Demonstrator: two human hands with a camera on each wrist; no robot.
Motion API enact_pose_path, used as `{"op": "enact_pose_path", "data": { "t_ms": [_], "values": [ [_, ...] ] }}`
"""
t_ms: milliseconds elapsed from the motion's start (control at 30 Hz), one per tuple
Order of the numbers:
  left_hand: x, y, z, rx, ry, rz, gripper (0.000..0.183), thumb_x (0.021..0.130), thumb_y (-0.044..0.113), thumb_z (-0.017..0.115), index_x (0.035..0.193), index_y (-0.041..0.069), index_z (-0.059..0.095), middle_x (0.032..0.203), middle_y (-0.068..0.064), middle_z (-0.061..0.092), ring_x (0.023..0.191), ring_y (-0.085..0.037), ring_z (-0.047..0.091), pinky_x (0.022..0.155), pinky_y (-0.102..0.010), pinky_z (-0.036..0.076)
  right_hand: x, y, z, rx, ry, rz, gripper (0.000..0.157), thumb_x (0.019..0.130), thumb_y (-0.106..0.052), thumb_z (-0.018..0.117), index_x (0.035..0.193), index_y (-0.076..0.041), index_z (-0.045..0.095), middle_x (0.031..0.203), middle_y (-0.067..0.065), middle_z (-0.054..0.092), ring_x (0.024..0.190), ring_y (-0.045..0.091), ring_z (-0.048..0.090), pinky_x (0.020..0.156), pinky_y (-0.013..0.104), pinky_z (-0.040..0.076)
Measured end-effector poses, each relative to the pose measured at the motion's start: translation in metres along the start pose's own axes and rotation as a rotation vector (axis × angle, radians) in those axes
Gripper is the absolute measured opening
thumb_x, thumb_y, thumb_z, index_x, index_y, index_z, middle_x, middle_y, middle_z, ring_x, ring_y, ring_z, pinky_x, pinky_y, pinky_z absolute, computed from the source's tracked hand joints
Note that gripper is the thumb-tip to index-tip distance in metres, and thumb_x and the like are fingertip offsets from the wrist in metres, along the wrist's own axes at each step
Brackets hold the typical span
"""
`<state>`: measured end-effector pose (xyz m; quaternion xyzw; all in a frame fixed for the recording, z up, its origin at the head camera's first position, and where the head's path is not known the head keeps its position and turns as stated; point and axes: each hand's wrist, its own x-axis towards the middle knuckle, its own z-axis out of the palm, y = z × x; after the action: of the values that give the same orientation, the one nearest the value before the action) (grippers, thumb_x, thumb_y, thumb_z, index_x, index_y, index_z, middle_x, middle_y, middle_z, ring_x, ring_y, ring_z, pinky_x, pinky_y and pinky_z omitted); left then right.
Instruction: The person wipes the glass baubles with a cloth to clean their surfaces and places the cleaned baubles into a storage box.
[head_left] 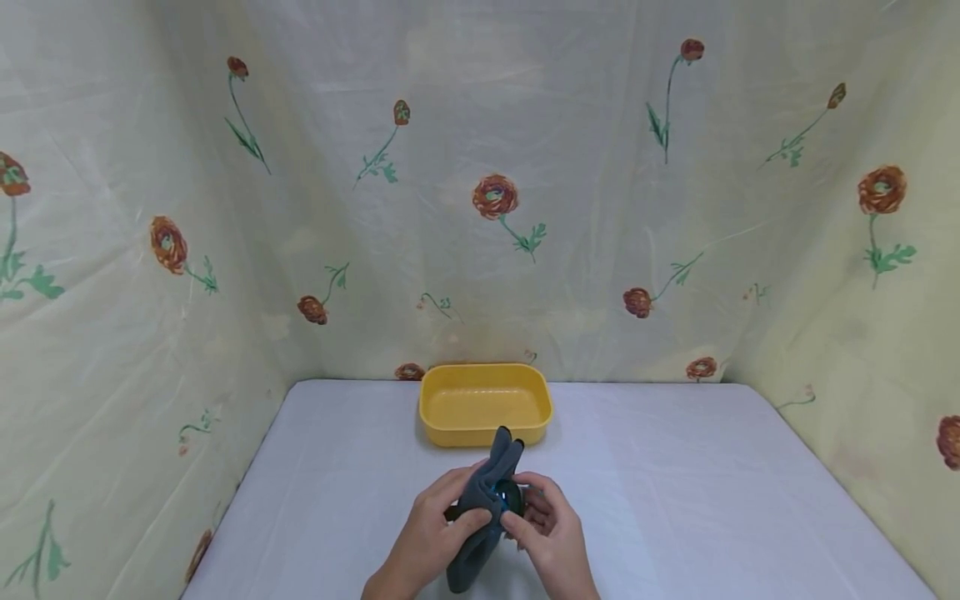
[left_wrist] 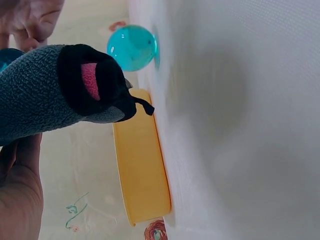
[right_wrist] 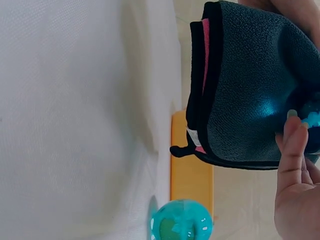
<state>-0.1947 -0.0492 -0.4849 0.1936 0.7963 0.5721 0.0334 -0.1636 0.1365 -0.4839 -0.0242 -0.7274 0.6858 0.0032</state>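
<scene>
Grips the cloth in the left hand, with the thumb across its near side and the fingers behind, closed on the fabric. Pinches the dark ball in the right hand, between bent thumb and forefinger, right against the cloth. Cannot tell how far the other right fingers touch the ball. Holds both raised above the white table, on the near side of the yellow tray.

Has the cloth folded and tilted, with two upper ends pointing toward the tray in the head view. Shows on it, in the wrist views, grey fleece with black edging, pink between the layers, and a small black loop and white label at one corner. Shows light-blue patches on the dark ball, cut off by the picture's edge in the right wrist view, and a bluish glow on the cloth just beside it.

Has the turquoise ball resting on the table, in front of the tray and toward its right end, apart from the cloth. Has the tray near the table's far edge, before a pale curtain printed with red-brown flowers on green stems.
</scene>
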Motion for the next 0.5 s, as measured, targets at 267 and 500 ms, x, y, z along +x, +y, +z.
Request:
{"op": "enact_pose_path", "data": {
  "t_ms": [267,500],
  "values": [
    [0.0001,-0.0005,-0.0003,0.001,0.009,0.001,0.048,0.093,0.038,0.069,0.139,0.036,0.055,0.136,0.004,0.061,0.123,-0.020,0.061,0.091,-0.035,0.061,-0.0012,-0.0010,0.0010,-0.061,0.015,-0.028,0.062,0.079,-0.022,0.084,0.132,-0.015,0.054,0.130,0.010,0.060,0.097,0.021,0.065,0.081,0.023,0.059],
    [0.0008,-0.0006,0.0000,0.004,0.005,0.015,0.048,0.092,0.041,0.068,0.139,0.036,0.055,0.136,0.005,0.061,0.121,-0.017,0.061,0.093,-0.032,0.060,-0.0009,-0.0022,0.0039,-0.137,0.010,-0.070,0.062,0.074,-0.009,0.085,0.129,-0.020,0.058,0.133,0.010,0.056,0.098,0.022,0.068,0.085,0.025,0.060]
  ]
}}
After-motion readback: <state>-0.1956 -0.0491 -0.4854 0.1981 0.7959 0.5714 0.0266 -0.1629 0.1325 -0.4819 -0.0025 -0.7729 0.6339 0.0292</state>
